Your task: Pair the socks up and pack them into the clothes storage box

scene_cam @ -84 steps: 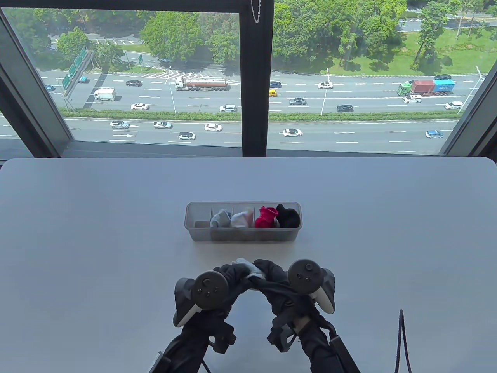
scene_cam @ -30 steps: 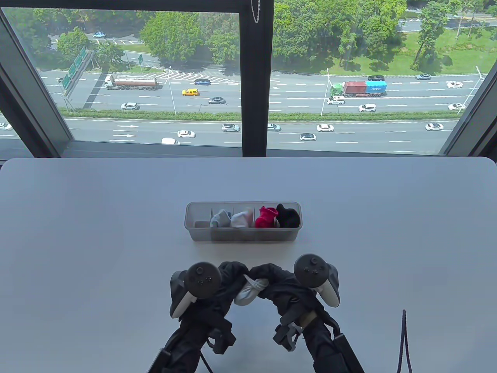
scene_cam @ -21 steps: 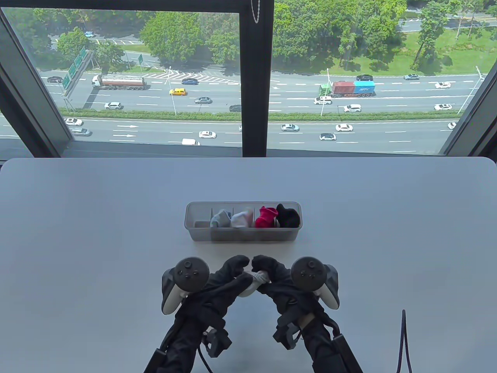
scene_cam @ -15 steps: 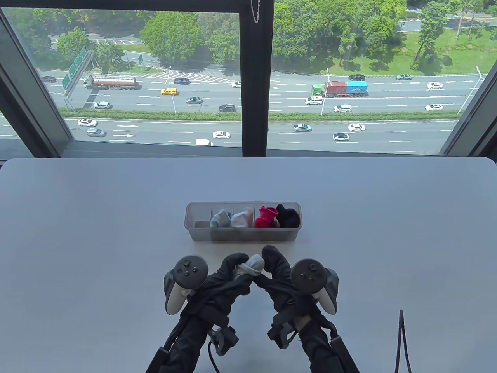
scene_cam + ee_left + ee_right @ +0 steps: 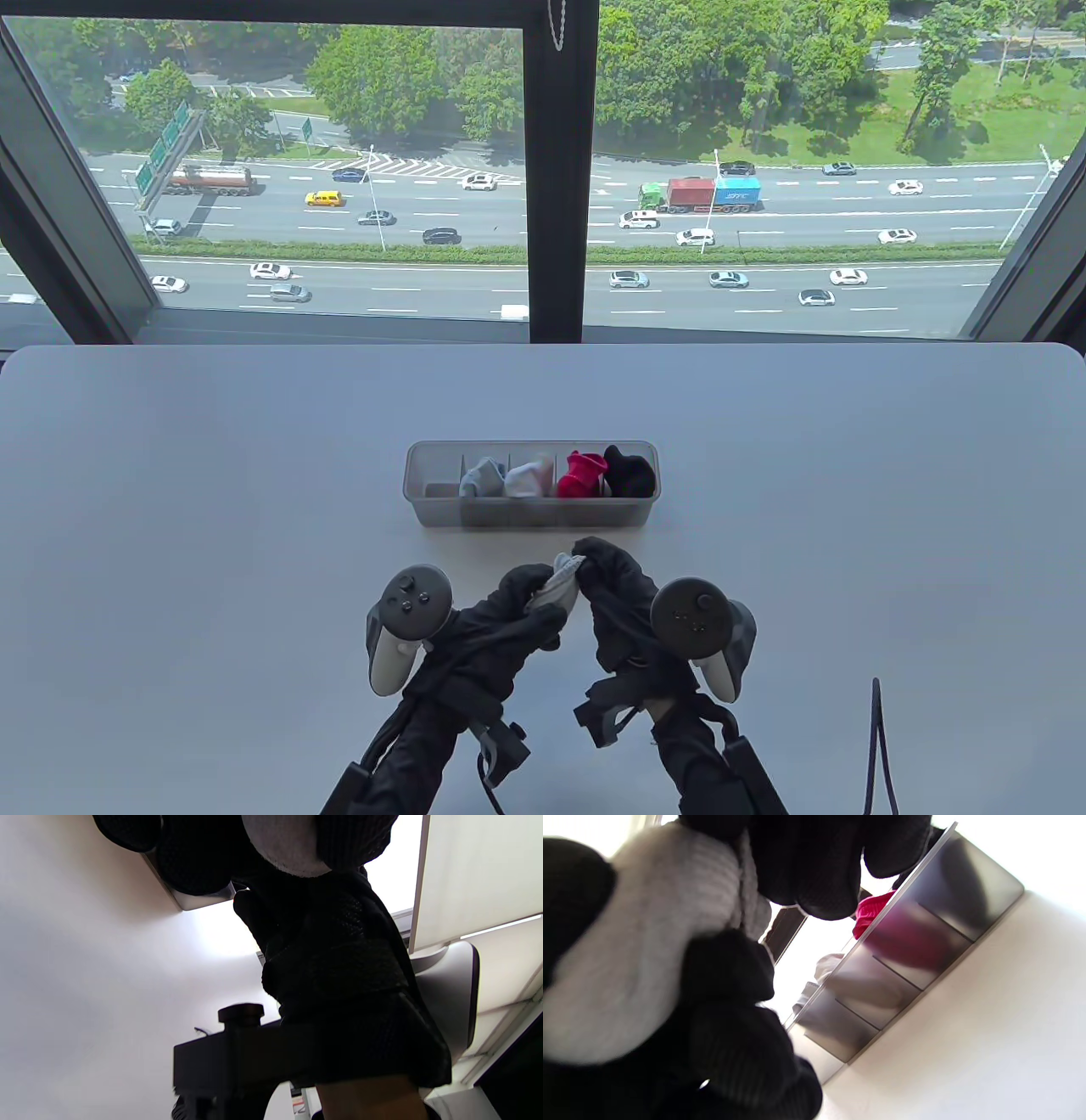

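A clear storage box (image 5: pixel 532 512) sits at the centre of the table view on the pale table (image 5: pixel 170 509), its long side facing the lower edge, with thin dividers splitting it into compartments. Four sock bundles stand in it, one of each colour, counted from the left: a light blue-grey bundle (image 5: pixel 481 477), a white bundle (image 5: pixel 526 480), a red bundle (image 5: pixel 581 474) and a black bundle (image 5: pixel 630 473) at the right end; the leftmost compartment holds no bundle. Just below the box, in the lower centre of the frame, two gloved hands meet around one grey sock bundle (image 5: pixel 556 584), which is held above the table and near the box's front wall. The left hand (image 5: pixel 501 624) has its fingers curled round the bundle's left side, and the right hand (image 5: pixel 615 594) pinches its upper end with curled fingers. Each hand carries one tracker, two in all. A thin dark cable (image 5: pixel 878 739) loops up at the lower right. Behind the table a window (image 5: pixel 556 170) fills the upper frame.
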### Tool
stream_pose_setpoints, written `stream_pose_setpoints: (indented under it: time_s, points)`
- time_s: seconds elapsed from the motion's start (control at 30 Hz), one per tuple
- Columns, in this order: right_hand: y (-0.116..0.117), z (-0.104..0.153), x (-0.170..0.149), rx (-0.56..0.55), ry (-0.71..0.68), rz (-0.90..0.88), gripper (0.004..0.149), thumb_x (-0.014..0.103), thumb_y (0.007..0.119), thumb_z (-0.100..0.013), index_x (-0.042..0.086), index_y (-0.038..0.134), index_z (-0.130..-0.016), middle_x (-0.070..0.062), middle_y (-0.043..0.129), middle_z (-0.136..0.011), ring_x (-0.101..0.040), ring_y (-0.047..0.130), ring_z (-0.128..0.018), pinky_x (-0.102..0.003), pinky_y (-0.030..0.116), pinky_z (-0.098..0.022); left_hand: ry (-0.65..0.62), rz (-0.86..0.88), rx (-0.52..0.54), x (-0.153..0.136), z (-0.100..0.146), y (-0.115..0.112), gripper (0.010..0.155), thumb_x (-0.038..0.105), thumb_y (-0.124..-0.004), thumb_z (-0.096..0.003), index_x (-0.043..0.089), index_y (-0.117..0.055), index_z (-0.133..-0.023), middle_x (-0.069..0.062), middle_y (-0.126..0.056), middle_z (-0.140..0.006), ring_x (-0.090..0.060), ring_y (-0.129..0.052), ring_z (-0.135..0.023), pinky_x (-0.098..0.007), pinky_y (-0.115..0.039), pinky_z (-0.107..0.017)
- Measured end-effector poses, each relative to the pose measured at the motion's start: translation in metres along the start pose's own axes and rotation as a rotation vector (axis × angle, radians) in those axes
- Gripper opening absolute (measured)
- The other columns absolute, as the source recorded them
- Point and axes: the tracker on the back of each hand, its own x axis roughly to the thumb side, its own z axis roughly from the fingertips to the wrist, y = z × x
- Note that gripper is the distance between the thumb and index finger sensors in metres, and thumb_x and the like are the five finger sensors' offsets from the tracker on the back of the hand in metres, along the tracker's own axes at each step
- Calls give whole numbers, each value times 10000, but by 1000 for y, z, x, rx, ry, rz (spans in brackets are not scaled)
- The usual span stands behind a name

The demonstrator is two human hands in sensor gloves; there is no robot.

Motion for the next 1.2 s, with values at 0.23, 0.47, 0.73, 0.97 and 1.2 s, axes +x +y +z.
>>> stream_pose_setpoints:
  time_s: [0.23,0.47,0.73,0.97,1.2]
  points:
    - [5,-6,-14,180,13,9,391,309,582,-581,221,643,-957,-61,794,-902,-294,825,-850,-609,599,-730,112,-226,-127,0,0,0,427,379,-614,-610,218,-660,-1002,-201,-728,-963,-411,-826,-800,-688,-579,-711]
    - [10,-5,-14,218,36,-61,537,435,620,-595,175,576,-1063,-207,733,-1020,-429,796,-881,-616,643,-681,174,-206,191,-9,8,14,443,356,-609,-574,100,-587,-936,-308,-737,-991,-468,-916,-772,-664,-693,-634]
    - [23,-5,-14,432,75,-78,566,385,751,-580,117,588,-1051,-159,810,-944,-349,887,-799,-566,710,-652,62,-224,282,1,11,18,455,217,-725,-560,191,-494,-951,-169,-678,-1014,-384,-803,-870,-628,-647,-718]
    - [28,-3,-14,377,90,-217,513,427,713,-605,223,566,-1052,-119,802,-985,-394,836,-868,-588,664,-688,131,-48,284,-14,16,23,748,516,-638,-565,28,-468,-1106,-276,-687,-1007,-501,-766,-867,-701,-578,-695]
    - [23,-3,-14,322,120,-317,510,399,665,-608,235,581,-1084,-201,679,-1091,-449,755,-921,-625,602,-707,55,-84,285,-10,10,19,492,273,-723,-577,184,-584,-1041,-186,-614,-1114,-398,-777,-944,-604,-650,-719]
